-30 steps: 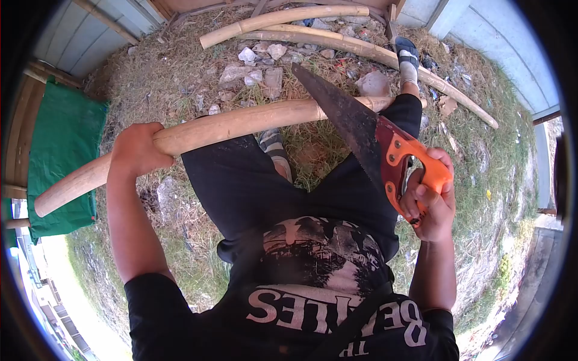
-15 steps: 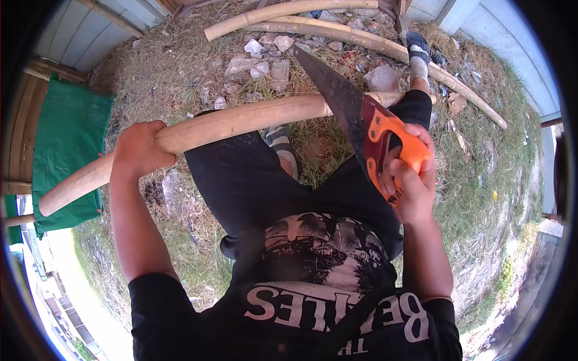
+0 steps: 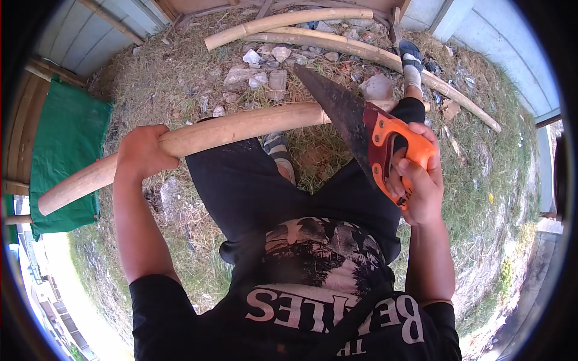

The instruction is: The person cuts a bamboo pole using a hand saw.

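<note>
A long bamboo pole (image 3: 241,125) lies across my thighs, slanting from lower left to upper right. My left hand (image 3: 146,151) is wrapped round it left of my knee. My right hand (image 3: 421,180) grips the orange handle of a handsaw (image 3: 347,117). The saw's dark blade crosses the pole near its right part, toothed edge toward me, with its tip pointing up and left beyond the pole. The blade hides a piece of the pole, and how deep the teeth sit cannot be made out.
Two more bamboo poles, an upper one (image 3: 289,21) and a longer one (image 3: 385,57), lie on the grass ahead. Several stones (image 3: 239,75) are scattered before my feet. A green sheet (image 3: 69,156) hangs at the left, and pale wall panels (image 3: 500,54) stand at the right.
My right hand and the saw have moved left and slightly up since the first frame, with a small shift back down since the second. My left hand keeps its hold on the pole.
</note>
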The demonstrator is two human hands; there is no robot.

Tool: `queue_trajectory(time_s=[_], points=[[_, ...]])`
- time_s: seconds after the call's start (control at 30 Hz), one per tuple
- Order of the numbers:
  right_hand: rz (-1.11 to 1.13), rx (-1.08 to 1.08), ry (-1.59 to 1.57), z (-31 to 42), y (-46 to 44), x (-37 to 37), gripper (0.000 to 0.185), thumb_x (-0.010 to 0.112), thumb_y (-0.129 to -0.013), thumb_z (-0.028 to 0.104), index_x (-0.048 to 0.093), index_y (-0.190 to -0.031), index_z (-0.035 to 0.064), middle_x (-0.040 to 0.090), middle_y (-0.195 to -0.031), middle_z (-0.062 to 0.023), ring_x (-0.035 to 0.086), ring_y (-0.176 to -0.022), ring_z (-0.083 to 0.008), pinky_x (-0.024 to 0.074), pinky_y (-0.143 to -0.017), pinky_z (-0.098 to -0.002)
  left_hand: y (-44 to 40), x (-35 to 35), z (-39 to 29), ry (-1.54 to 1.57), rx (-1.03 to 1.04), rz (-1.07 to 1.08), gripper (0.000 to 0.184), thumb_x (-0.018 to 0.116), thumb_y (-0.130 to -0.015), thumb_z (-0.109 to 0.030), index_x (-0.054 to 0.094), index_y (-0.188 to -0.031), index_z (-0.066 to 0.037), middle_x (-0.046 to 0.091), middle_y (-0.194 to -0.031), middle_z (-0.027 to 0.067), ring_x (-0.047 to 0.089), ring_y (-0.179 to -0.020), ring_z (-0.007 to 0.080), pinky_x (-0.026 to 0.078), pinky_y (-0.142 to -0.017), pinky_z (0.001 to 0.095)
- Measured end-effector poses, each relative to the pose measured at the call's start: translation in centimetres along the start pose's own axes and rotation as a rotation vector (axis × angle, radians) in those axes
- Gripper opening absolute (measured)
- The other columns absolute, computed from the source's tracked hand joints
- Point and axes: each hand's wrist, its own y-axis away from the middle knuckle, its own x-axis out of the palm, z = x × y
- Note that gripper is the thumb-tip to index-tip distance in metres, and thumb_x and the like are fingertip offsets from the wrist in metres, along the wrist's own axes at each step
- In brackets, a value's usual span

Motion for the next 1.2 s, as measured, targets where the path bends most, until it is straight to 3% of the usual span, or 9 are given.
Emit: queue_trajectory(time_s=[0.37,0.5,0.6,0.8,0.9,0.97,1.03,1.1,1.2], points=[[-0.053,0.003,0.046,-4.8,-0.3,2.5,0.055,0.05,-0.093,-0.009,0.039,-0.142,0.0144,0.057,-0.081,-0.0045,0.049,-0.056,-0.007,0.0398,-0.05,-0.0221,0.9,0.1,0.3,0.025,0.034,0.04,0.055,0.083,-0.05,-0.028,0.076,-0.102,-0.01,0.075,-0.096,0.0163,0.072,-0.092,0.0345,0.057,-0.085,0.0435],[0.111,-0.056,0.094,-4.7,-1.4,0.9,0.058,0.051,-0.091,-0.007,0.038,-0.144,0.0117,0.057,-0.081,-0.0053,0.05,-0.055,-0.007,0.0404,-0.049,-0.022,0.8,0.3,-0.1,0.005,0.015,0.038,0.059,0.085,-0.052,-0.023,0.074,-0.108,-0.011,0.073,-0.101,0.0147,0.071,-0.094,0.0346,0.056,-0.088,0.0432],[-0.074,0.101,-0.117,-2.3,-4.3,-0.7,0.058,0.056,-0.088,-0.003,0.04,-0.143,0.0084,0.059,-0.085,-0.0054,0.052,-0.054,-0.0105,0.0433,-0.05,-0.0248,1.6,1.5,-0.9,-0.134,0.343,-0.385,0.065,0.085,-0.056,-0.012,0.069,-0.119,-0.012,0.071,-0.108,0.0126,0.069,-0.099,0.0354,0.055,-0.092,0.0436],[0.098,0.015,0.169,-1.7,-4.8,2.2,0.054,0.057,-0.09,-0.005,0.045,-0.14,0.0082,0.06,-0.097,-0.008,0.052,-0.057,-0.0108,0.0445,-0.055,-0.0252,0.4,1.0,-1.0,-0.156,0.26,-0.068,0.063,0.079,-0.061,0.0,0.065,-0.121,-0.012,0.069,-0.11,0.0122,0.068,-0.102,0.0368,0.053,-0.092,0.0462],[0.147,-0.023,0.211,-1.8,-5.0,2.8,0.055,0.057,-0.09,-0.007,0.044,-0.141,0.0089,0.06,-0.101,-0.0075,0.053,-0.058,-0.0109,0.0441,-0.055,-0.0257,-0.2,-0.1,-0.9,-0.093,0.292,-0.06,0.06,0.078,-0.058,0.0,0.067,-0.117,-0.011,0.07,-0.105,0.0147,0.068,-0.101,0.0372,0.054,-0.089,0.0471],[0.113,0.071,0.035,-0.8,-5.6,2.3,0.055,0.057,-0.09,-0.005,0.043,-0.141,0.009,0.06,-0.099,-0.0072,0.053,-0.057,-0.0118,0.0444,-0.054,-0.0263,-0.5,-1.5,-1.2,-0.054,0.288,0.033,0.059,0.077,-0.056,-0.001,0.068,-0.113,-0.01,0.071,-0.1,0.0163,0.068,-0.099,0.038,0.054,-0.087,0.0475],[-0.145,0.155,-0.229,0.6,-7.4,1.3,0.054,0.057,-0.089,-0.001,0.044,-0.14,0.0098,0.058,-0.083,-0.0057,0.05,-0.054,-0.0124,0.0435,-0.051,-0.0271,-0.5,-1.8,-1.6,-0.026,0.262,0.108,0.057,0.077,-0.054,-0.001,0.069,-0.11,-0.009,0.071,-0.097,0.0173,0.068,-0.098,0.0388,0.054,-0.086,0.0477],[-0.113,0.149,-0.183,0.3,-8.0,-0.3,0.052,0.057,-0.091,-0.002,0.046,-0.14,0.0102,0.057,-0.084,-0.0047,0.05,-0.054,-0.0111,0.0428,-0.051,-0.0268,-0.6,-1.7,-1.9,-0.01,0.223,0.144,0.055,0.076,-0.052,-0.002,0.07,-0.106,-0.008,0.072,-0.096,0.0176,0.068,-0.097,0.0396,0.055,-0.085,0.0478],[0.194,0.037,0.136,-0.7,-6.4,0.7,0.053,0.059,-0.092,-0.005,0.046,-0.142,0.007,0.057,-0.091,-0.0034,0.051,-0.06,-0.0071,0.0418,-0.052,-0.0244,-1.4,-1.6,-1.9,0.001,0.22,0.136,0.054,0.075,-0.053,-0.001,0.07,-0.107,-0.009,0.072,-0.098,0.0176,0.069,-0.097,0.0392,0.055,-0.085,0.0464]])
